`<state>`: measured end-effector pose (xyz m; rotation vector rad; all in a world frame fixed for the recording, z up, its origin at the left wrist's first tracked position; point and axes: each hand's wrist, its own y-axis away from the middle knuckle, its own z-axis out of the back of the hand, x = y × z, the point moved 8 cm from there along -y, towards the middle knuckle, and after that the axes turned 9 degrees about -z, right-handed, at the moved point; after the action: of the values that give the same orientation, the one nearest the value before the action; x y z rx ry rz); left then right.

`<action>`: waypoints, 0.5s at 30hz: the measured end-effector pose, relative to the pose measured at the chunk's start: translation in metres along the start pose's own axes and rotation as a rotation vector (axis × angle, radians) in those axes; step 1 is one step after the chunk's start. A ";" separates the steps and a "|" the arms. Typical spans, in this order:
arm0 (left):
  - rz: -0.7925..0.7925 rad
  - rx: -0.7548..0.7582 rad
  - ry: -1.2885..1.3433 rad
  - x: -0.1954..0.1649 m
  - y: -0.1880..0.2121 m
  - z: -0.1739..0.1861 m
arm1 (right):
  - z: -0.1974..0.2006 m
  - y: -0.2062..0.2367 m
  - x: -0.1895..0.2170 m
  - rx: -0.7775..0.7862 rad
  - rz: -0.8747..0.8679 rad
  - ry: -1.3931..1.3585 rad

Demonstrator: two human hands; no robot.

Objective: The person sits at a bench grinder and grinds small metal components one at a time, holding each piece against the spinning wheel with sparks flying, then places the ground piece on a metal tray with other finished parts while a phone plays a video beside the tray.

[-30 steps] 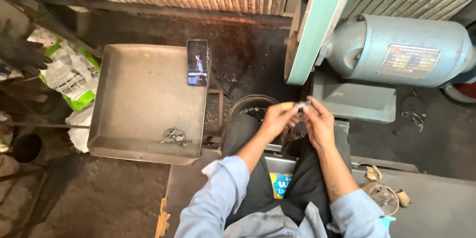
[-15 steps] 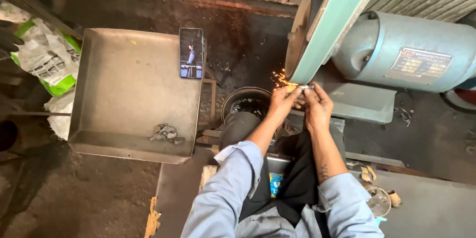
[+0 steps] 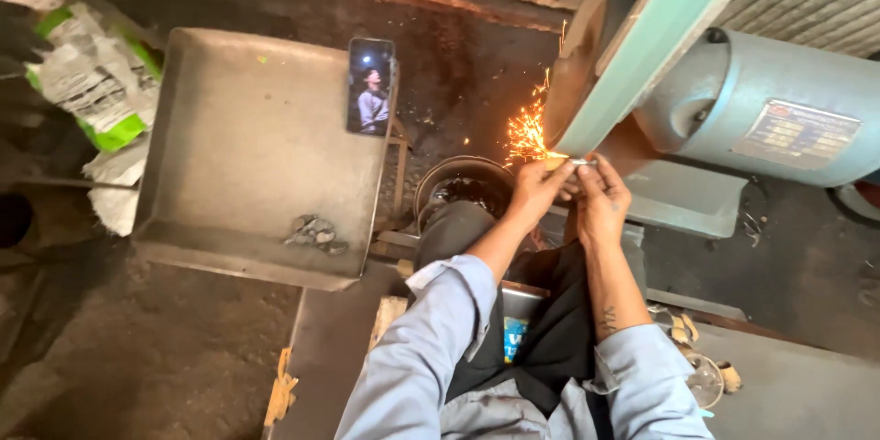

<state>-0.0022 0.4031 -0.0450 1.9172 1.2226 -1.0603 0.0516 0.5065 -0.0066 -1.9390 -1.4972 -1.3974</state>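
At grinding wheel (image 3: 573,64): left hand (image 3: 534,191) and right hand (image 3: 600,197) pinch small metal piece (image 3: 580,163) against rim; sparks (image 3: 527,133) fly. Likely risk: slip drags fingertips into wheel, sparks burn.

**Dark workshop floor and the metal tray**

The dirty floor (image 3: 137,357) carries a large shallow metal tray (image 3: 247,128), well to the left of the grips. A small heap of grey metal pieces (image 3: 314,233) lies near the tray's front edge, and a phone (image 3: 370,85) leans at its far right corner. Crumpled white-and-green sacks (image 3: 92,82) lie beyond the tray's left side. A dark round bucket (image 3: 463,188) stands just below the grips.
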 end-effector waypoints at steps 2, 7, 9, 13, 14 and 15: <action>-0.055 0.035 -0.040 -0.014 0.002 -0.003 | 0.001 0.004 0.000 0.007 0.001 -0.022; -0.610 0.157 -0.879 -0.120 0.040 0.026 | 0.008 0.041 -0.006 -0.021 0.012 0.317; -0.467 0.093 -1.240 -0.150 0.069 0.083 | 0.009 0.058 -0.017 0.018 -0.044 0.404; -0.113 -0.146 -1.761 -0.225 0.126 0.242 | 0.010 0.088 -0.033 0.140 -0.157 0.588; -0.076 -0.176 -1.890 -0.240 0.138 0.271 | 0.009 0.095 -0.038 0.155 -0.179 0.666; -0.081 -0.130 -2.002 -0.247 0.149 0.289 | 0.001 0.103 -0.043 0.220 -0.166 0.747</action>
<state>-0.0115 0.0042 0.0420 0.0456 0.0785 -1.8957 0.1427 0.4425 -0.0122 -0.9956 -1.3652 -1.6778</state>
